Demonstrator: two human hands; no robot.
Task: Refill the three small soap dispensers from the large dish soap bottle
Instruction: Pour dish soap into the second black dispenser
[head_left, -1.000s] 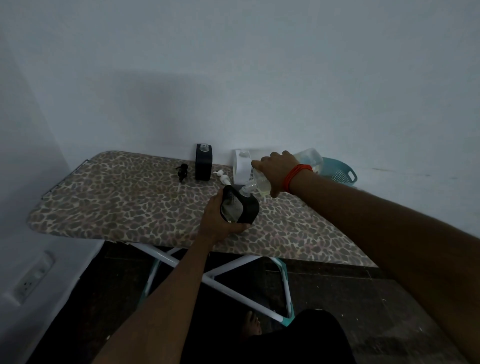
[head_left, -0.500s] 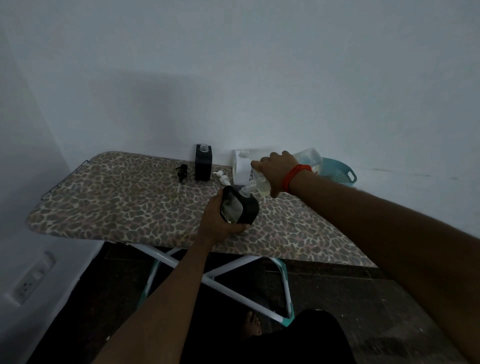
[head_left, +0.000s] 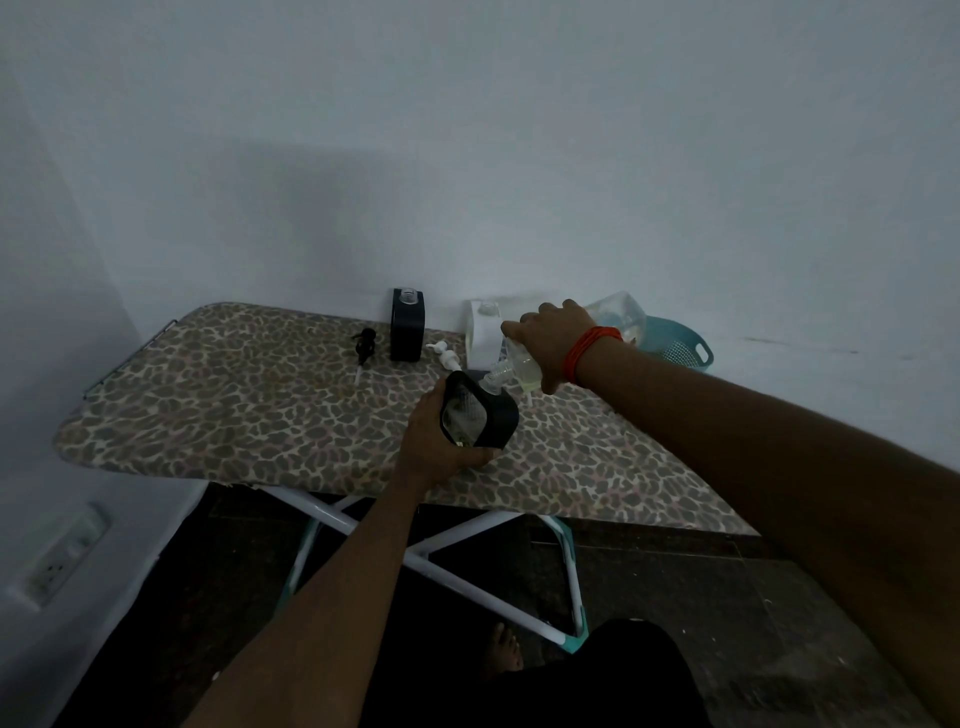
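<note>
My L hand: fingers wrapped round black dispenser, tilted, over ironing board. My R hand: fingers curled round large soap bottle, tipped, neck at dispenser opening. Rear dispenser and white dispenser stand upright, uncapped.

The right hand covers the middle of the large soap bottle, and where its neck meets the black dispenser in the left hand, the light is too dim to tell whether soap flows. The white dispenser at 12 o'clock from that one is partly behind the right hand, and the teal basket at 3 o'clock of the bottle is half hidden by it. The right forearm hides the worktop's 3 o'clock end.
</note>
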